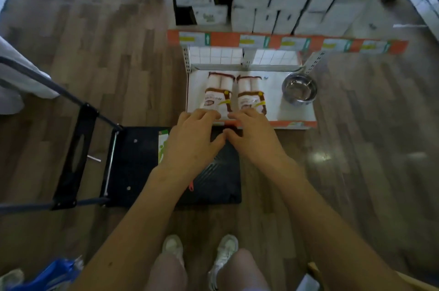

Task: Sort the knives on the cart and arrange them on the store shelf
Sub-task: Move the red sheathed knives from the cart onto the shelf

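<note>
Two packaged knives lie side by side on the white bottom shelf (276,103): the left pack (217,93) and the right pack (250,96), both white with brown and yellow labels. My left hand (192,141) has its fingertips on the near end of the left pack. My right hand (253,136) rests its fingers by the near end of the right pack. My thumbs meet over the shelf's front edge. Neither hand grips anything. Below them stands the black cart (135,162). A green and white pack (162,148) on it is partly hidden by my left wrist.
A steel bowl (299,89) sits on the shelf to the right of the packs. White boxes (261,1) fill the shelves above. The cart's folded handle (73,155) sticks out to the left. A blue bag (57,274) lies at the lower left. The floor is wood.
</note>
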Demonstrator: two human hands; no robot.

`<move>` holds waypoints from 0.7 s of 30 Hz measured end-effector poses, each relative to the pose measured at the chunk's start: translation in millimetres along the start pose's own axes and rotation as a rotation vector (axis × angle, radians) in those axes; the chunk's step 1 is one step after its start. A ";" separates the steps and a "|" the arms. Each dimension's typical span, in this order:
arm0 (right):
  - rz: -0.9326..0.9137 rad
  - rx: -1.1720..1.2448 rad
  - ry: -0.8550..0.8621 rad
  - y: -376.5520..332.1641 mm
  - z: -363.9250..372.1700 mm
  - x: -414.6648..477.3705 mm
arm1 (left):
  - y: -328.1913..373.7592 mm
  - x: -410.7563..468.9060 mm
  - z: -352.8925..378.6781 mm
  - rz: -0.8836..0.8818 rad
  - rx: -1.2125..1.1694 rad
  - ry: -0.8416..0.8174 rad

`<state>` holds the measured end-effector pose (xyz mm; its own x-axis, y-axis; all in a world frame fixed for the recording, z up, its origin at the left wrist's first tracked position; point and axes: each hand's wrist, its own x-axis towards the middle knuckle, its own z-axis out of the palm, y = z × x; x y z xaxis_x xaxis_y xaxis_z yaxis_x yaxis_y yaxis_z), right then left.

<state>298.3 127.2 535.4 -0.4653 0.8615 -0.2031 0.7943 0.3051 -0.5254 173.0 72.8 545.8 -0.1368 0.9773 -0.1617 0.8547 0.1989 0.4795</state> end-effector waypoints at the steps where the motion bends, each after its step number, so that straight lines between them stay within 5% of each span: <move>1: -0.001 0.013 0.000 7.1 20.0 3.5 | -12.5 1.9 15.5 0.000 0.005 -0.001; 14: 0.059 -0.056 -0.145 139.9 318.7 64.4 | -216.9 32.9 279.2 -0.127 0.090 -0.056; 21: 0.057 -0.092 -0.172 190.1 418.6 100.1 | -294.9 47.9 372.2 -0.194 0.158 -0.039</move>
<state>239.2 101.6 69.3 -0.4722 0.7987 -0.3730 0.8501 0.3005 -0.4325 100.8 33.9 75.6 -0.2887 0.9180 -0.2720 0.8826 0.3652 0.2959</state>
